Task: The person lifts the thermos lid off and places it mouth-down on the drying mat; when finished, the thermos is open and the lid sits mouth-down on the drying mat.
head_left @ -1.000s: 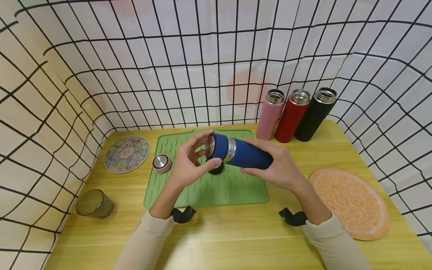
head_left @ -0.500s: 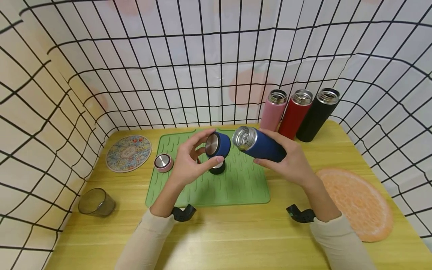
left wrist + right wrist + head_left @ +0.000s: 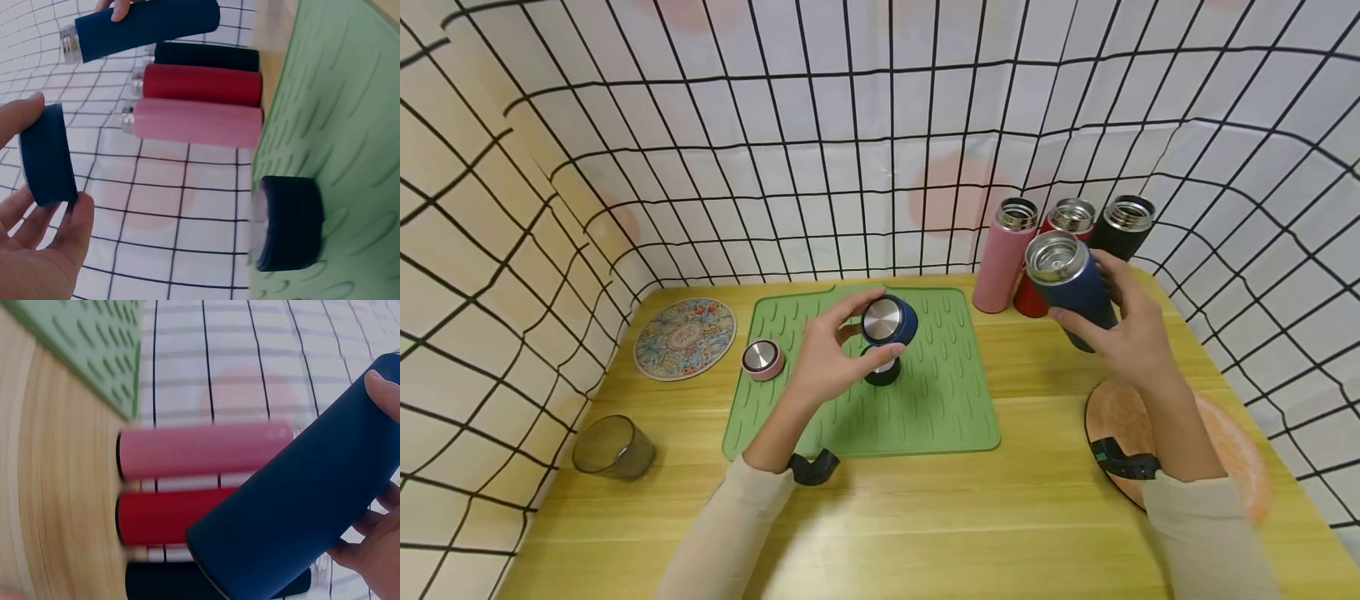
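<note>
Between thumb and fingers, my left hand [image 3: 831, 354] pinches a blue bottle lid [image 3: 889, 321] with a steel top, held over the green mat [image 3: 940, 400]. My right hand [image 3: 1123, 329] grips an uncapped blue thermos bottle [image 3: 1071, 283], tilted, its steel mouth toward me. That bottle is up off the table, in front of the red bottle [image 3: 169, 519] and the black bottle [image 3: 1120, 229]. A pink bottle [image 3: 1000, 258] stands left of them; all three are lidless. Beneath the blue lid, a black lid [image 3: 290, 223] sits on the mat. A pink lid [image 3: 762, 360] lies at the mat's left side.
A patterned round coaster [image 3: 685, 339] lies at the back left of the wooden table [image 3: 925, 525]. Nearer me on the left is a brownish glass [image 3: 614, 447]. An orange round mat [image 3: 1232, 450] lies under my right forearm. Grid-patterned cloth walls [image 3: 775, 167] enclose the table.
The blue lid has come off the blue bottle. My right hand has carried the bottle right, toward the standing bottles, turning it more upright. My left hand stays nearly in place with the lid.
</note>
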`<state>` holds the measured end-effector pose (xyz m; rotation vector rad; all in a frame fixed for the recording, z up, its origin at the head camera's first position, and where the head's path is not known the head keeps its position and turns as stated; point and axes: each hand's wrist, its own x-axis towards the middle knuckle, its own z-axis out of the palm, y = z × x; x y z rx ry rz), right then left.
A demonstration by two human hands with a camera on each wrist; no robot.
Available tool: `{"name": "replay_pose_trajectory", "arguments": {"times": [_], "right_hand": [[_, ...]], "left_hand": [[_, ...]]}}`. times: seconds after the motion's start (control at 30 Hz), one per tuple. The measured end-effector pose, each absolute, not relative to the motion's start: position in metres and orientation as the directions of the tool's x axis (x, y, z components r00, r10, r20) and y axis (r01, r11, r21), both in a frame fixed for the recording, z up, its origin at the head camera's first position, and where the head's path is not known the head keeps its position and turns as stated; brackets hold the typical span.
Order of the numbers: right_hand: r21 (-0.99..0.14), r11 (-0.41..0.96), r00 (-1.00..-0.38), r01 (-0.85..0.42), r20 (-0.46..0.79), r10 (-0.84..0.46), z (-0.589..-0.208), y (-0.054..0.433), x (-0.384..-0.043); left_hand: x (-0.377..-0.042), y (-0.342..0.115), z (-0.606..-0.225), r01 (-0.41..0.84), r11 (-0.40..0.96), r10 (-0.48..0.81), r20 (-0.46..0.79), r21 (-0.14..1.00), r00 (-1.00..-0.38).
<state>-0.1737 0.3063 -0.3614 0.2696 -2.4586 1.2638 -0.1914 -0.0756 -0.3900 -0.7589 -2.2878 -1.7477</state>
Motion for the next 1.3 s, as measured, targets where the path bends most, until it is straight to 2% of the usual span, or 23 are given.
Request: {"name": "replay_pose_trajectory", "arguments": {"times": [0.37, 0.63, 0.77, 1.1, 1.3], "right_hand": [[-0.792, 0.556, -0.880, -0.252, 0.427, 0.210, -0.366, 0.366, -0.184], [-0.883, 0.452, -0.882, -0.124, 0.307, 0.357, -0.366, 0.398, -0.200], [-0.916, 0.397, -0.877, -0.061, 0.239, 0.416, -0.369, 0.411, -0.212], [-0.937, 0.346, -0.854, 0.038, 0.149, 0.498, -0.383, 0.427, -0.245], [-0.961, 0.277, -0.849, 0.026, 0.125, 0.513, -0.390, 0.429, -0.259]], "left_hand": [[-0.198, -0.053, -0.411, 0.448, 0.371, 0.340, 0.329, 0.814, -0.881], [-0.198, -0.032, -0.425, 0.486, 0.475, 0.413, 0.302, 0.733, -0.859], [-0.198, -0.022, -0.433, 0.468, 0.524, 0.439, 0.246, 0.712, -0.864], [-0.199, -0.004, -0.454, 0.432, 0.573, 0.465, 0.159, 0.696, -0.871], [-0.197, 0.004, -0.462, 0.426, 0.612, 0.456, 0.144, 0.666, -0.878]]}}
